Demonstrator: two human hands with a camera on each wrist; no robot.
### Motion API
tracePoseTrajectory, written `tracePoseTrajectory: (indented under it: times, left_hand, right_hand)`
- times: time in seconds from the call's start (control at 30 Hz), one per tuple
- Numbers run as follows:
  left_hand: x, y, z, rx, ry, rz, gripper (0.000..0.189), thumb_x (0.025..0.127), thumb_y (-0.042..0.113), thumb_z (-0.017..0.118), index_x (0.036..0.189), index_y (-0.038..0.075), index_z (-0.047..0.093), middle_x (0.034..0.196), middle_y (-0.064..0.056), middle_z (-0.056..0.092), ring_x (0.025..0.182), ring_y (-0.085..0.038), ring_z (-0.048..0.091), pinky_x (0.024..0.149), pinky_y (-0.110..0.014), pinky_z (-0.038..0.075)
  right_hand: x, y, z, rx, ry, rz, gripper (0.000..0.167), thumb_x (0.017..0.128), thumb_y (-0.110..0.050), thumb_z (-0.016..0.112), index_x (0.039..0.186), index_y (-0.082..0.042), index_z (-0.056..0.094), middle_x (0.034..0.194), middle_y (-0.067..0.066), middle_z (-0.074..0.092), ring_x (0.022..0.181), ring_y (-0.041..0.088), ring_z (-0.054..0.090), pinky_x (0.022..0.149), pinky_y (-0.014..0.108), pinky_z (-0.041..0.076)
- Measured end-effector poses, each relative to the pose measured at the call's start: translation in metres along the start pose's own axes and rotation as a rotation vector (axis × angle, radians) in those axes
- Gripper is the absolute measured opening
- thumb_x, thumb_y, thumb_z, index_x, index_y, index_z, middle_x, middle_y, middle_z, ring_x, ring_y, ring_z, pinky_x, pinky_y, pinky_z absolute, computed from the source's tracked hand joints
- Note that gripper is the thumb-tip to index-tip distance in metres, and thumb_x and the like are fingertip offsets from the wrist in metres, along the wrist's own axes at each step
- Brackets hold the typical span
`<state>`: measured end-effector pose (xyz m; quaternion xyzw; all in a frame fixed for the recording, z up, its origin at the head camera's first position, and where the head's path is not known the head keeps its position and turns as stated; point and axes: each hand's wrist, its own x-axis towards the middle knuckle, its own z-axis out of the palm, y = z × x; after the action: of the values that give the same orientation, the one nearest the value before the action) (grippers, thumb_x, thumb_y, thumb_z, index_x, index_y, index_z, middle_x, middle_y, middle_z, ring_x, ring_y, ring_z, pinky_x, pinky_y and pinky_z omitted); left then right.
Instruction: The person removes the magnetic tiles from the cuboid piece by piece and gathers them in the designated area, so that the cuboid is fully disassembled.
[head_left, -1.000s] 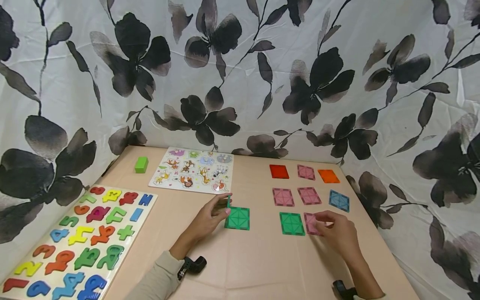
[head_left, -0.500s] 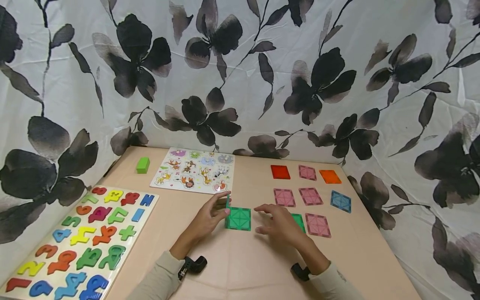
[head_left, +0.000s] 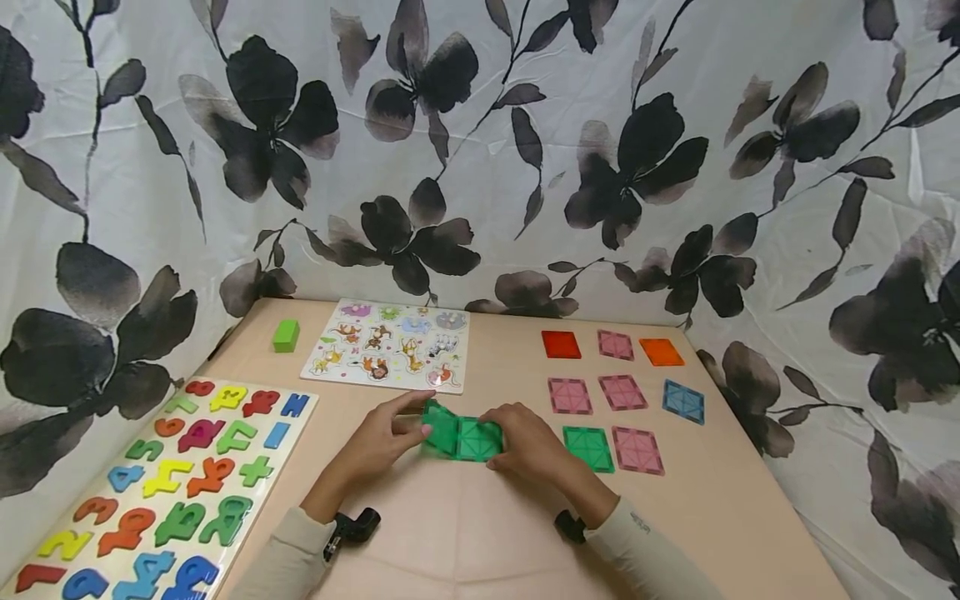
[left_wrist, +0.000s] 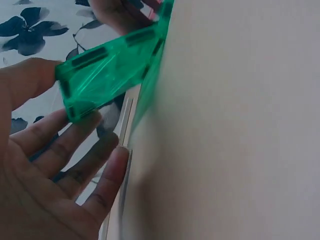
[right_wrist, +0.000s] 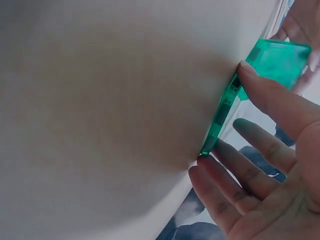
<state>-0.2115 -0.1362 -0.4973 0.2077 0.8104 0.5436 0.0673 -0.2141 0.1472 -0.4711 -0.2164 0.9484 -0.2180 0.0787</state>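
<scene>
My left hand [head_left: 375, 446] pinches a green translucent magnetic tile [left_wrist: 102, 75] by its outer edge, thumb on one side and fingertips on the other. This tile leans up at a slant, its lower edge meeting a second green magnetic tile [head_left: 479, 439] that lies flat on the table. My right hand [head_left: 528, 442] holds the flat tile at its right end. In the right wrist view the thumb rests on one end of the flat tile [right_wrist: 222, 112] and fingertips meet the other end, with the slanted tile [right_wrist: 282, 62] rising beyond.
Right of my hands lie a third green tile [head_left: 588, 449], several pink tiles [head_left: 637, 451], a blue tile [head_left: 683, 402], a red tile [head_left: 561, 344] and an orange tile [head_left: 662, 352]. An animal puzzle board [head_left: 386, 343], a green block [head_left: 286, 336] and a number board [head_left: 243, 479] stand left.
My right hand has left the pink tile, moved left and taken hold of the flat green tile. The left hand's tile has gone from upright to leaning outward to the left.
</scene>
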Motion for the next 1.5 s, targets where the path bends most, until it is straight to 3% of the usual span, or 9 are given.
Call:
tracePoseTrajectory:
  times: [0.1,0.27,0.5,0.63,0.77,0.97,1.1,1.27,1.5]
  left_hand:
    - [-0.003,0.000,-0.007,0.149,0.005,-0.030,0.058,0.103,0.022,0.072,0.156,0.010,0.052,0.156,-0.015,0.057,0.134,-0.042,0.063,0.110,-0.054,0.055]
    - [-0.004,0.000,-0.009,0.468,0.002,-0.010,0.060,0.095,0.026,0.082,0.148,0.010,0.061,0.148,-0.010,0.064,0.141,-0.036,0.055,0.120,-0.057,0.044]
    - [0.004,0.005,-0.003,0.751,-0.060,0.071,0.072,0.079,0.039,0.094,0.139,0.008,0.068,0.137,-0.010,0.068,0.129,-0.031,0.061,0.107,-0.050,0.054]
    - [0.005,0.007,-0.001,0.788,-0.049,0.112,0.064,0.079,0.040,0.095,0.131,0.009,0.074,0.129,-0.006,0.069,0.120,-0.025,0.062,0.099,-0.045,0.057]
    - [0.004,0.009,0.001,0.859,-0.007,0.216,0.061,0.078,0.046,0.093,0.125,0.011,0.076,0.119,-0.004,0.069,0.108,-0.020,0.062,0.090,-0.040,0.058]
    - [0.008,0.019,0.006,0.939,0.093,0.354,0.060,0.076,0.052,0.092,0.120,0.014,0.078,0.111,-0.002,0.068,0.098,-0.017,0.061,0.080,-0.034,0.057]
    - [0.014,0.028,0.012,0.921,0.135,0.418,0.059,0.073,0.053,0.093,0.116,0.015,0.079,0.108,-0.001,0.069,0.094,-0.017,0.060,0.077,-0.031,0.055]
    - [0.024,0.036,0.025,0.855,0.177,0.465,0.057,0.072,0.054,0.093,0.113,0.017,0.080,0.106,0.000,0.069,0.094,-0.016,0.060,0.076,-0.030,0.055]
    - [0.042,0.046,0.047,0.763,0.139,0.456,0.053,0.077,0.054,0.090,0.114,0.018,0.079,0.107,0.001,0.067,0.098,-0.016,0.062,0.077,-0.031,0.056]
  right_hand:
    - [0.000,0.002,0.000,0.004,0.001,-0.010,0.064,0.078,-0.025,0.097,0.136,-0.012,0.072,0.136,0.006,0.071,0.125,0.026,0.060,0.109,0.049,0.055]
    - [0.000,0.006,0.001,0.028,-0.003,-0.019,0.063,0.079,-0.027,0.097,0.136,-0.015,0.073,0.139,0.004,0.069,0.127,0.025,0.059,0.110,0.050,0.053]
    - [-0.001,0.010,0.001,0.018,0.005,-0.034,0.062,0.078,-0.032,0.097,0.133,-0.018,0.074,0.132,0.002,0.071,0.118,0.021,0.059,0.104,0.046,0.055]
    - [-0.003,0.011,0.000,-0.017,0.030,-0.042,0.062,0.075,-0.035,0.098,0.131,-0.018,0.076,0.125,0.000,0.073,0.107,0.016,0.057,0.094,0.039,0.057]
    - [-0.007,0.012,-0.002,-0.067,0.090,-0.047,0.059,0.075,-0.036,0.099,0.127,-0.016,0.078,0.125,0.000,0.076,0.105,0.016,0.058,0.091,0.037,0.058]
    - [-0.025,0.024,-0.016,-0.035,0.182,0.003,0.055,0.075,-0.032,0.098,0.124,-0.016,0.078,0.132,0.003,0.075,0.121,0.025,0.064,0.106,0.050,0.056]
    - [-0.044,0.044,-0.030,0.048,0.221,0.026,0.053,0.078,-0.029,0.097,0.126,-0.021,0.077,0.138,0.002,0.072,0.134,0.030,0.061,0.113,0.060,0.049]
    - [-0.068,0.077,-0.049,0.110,0.243,0.052,0.054,0.080,-0.031,0.096,0.130,-0.024,0.075,0.139,0.002,0.071,0.123,0.032,0.066,0.103,0.058,0.057]
    - [-0.107,0.130,-0.076,0.125,0.267,0.082,0.057,0.080,-0.028,0.096,0.133,-0.022,0.073,0.139,0.008,0.071,0.120,0.036,0.069,0.094,0.054,0.063]
